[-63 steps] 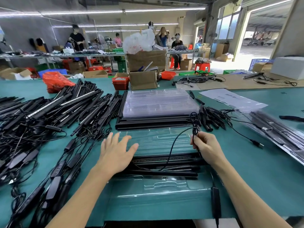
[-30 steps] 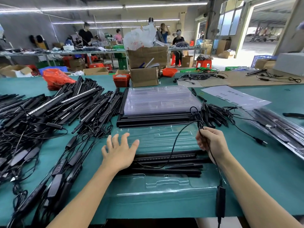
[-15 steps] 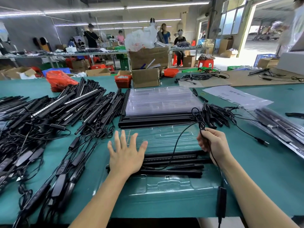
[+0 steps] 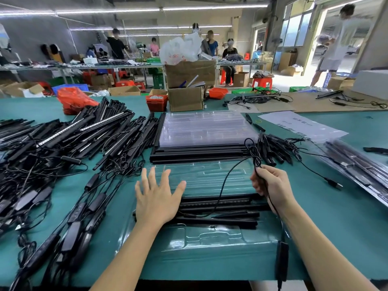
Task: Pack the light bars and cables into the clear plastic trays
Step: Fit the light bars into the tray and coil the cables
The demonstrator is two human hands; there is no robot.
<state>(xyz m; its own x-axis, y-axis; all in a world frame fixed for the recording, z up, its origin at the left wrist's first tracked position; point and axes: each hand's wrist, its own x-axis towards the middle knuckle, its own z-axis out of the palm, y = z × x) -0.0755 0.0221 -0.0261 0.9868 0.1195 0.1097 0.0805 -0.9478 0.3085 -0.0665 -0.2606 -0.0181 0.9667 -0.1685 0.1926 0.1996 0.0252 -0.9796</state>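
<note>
At the desk's near edge, the left hand (image 4: 156, 198) lies spread on the clear plastic tray (image 4: 210, 238); the right hand (image 4: 270, 185) pinches a thin black cable (image 4: 227, 175).

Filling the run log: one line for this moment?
left hand: open, on light bars | right hand: holds cable | tray: open

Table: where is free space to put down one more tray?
Bare green table lies right of the open tray, beside the right hand gripping the cable. Another strip shows far left near the red bag. Left of the tray, the pile of light bars crowds everything.
</note>
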